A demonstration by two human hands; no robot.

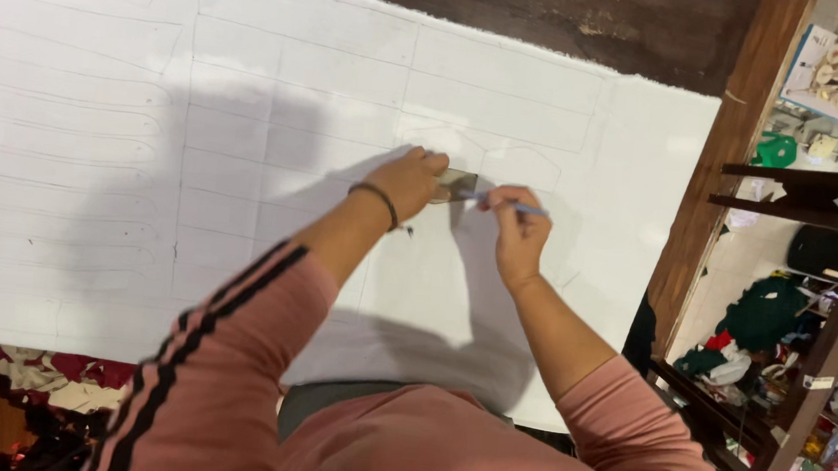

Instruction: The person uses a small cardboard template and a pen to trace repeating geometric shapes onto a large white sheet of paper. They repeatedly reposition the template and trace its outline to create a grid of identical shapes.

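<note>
A large white sheet (281, 85) with faint drawn outlines covers a dark wooden table (595, 20). My left hand (405, 180), a dark band on its wrist, presses a small greyish template piece (455, 185) flat on the sheet. Just right of it, my right hand (517, 235) grips a light blue pen (526, 210) whose tip meets the template's edge. Both arms wear pink sleeves; the left sleeve has dark stripes.
The table's wooden edge (730, 140) runs down the right side. Beyond it stand dark shelves (830, 328) stuffed with coloured cloth and clutter. Fabric scraps (38, 385) in red and white lie at the lower left.
</note>
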